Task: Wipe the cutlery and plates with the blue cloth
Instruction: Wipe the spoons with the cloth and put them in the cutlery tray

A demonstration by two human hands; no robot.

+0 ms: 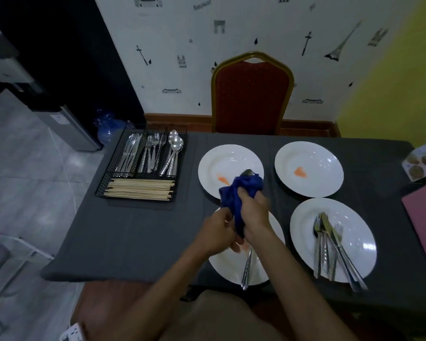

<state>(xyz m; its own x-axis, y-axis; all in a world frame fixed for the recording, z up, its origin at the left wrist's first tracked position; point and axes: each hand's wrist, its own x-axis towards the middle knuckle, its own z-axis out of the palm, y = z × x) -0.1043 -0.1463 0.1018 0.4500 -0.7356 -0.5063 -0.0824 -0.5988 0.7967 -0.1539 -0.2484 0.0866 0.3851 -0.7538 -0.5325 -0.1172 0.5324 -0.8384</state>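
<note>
Right hand point(254, 210), blue cloth point(234, 200) over near plate point(230, 268), possibly stained.

Both bare forearms reach forward from the bottom of view, converging at centre. Right grip point(253, 212) fisted round the blue cloth point(239, 190) bunched on a spoon point(248, 173), thumb pressed on the cloth, edge slightly blurred. Left grip point(217, 232) just beside and lower, touching it, fingers curled on the cloth's hanging tail.

On table point(133, 230), cutlery tray point(108, 168) far left; 4 plates point(310, 163) right of it; chair point(251, 94) behind.
</note>
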